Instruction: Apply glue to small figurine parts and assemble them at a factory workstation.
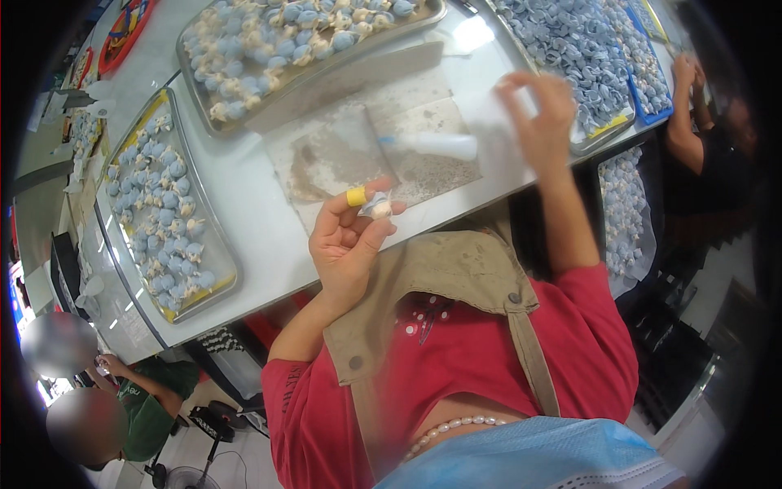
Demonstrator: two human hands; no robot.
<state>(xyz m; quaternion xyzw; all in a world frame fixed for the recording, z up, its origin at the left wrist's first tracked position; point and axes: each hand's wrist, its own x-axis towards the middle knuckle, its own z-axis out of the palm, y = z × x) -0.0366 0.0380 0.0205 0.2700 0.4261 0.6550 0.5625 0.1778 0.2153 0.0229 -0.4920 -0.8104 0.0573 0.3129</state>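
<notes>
One small piece point(378, 206), pale cream with a bluish wrap, sits near the middle of the frame, and I have it between the thumb and fingertips of my left hand point(346, 244). Those fingers are closed to a narrow pinch; a yellow band point(356, 196) circles the index finger. My right hand point(542, 118), upper right of centre, is blurred, thumb and index finger curved with a gap showing between them; I cannot tell whether it holds anything.

Between the hands, a white bottle point(444, 146) lies on its side over a stained sheet point(322, 151), its blue tip pointing left. Trays of similar little parts stand at the upper centre point(213, 129), the left point(216, 253) and the upper right point(599, 140).

To handle this well, I would pinch lightly, since the piece looks soft and easily creased, and leave its upper face free of fingertips. I would rest the left wrist near the table edge for steadiness, bring the right fingers in slowly from the open side, and stay clear of the bottle's tip, which could smear the work.
</notes>
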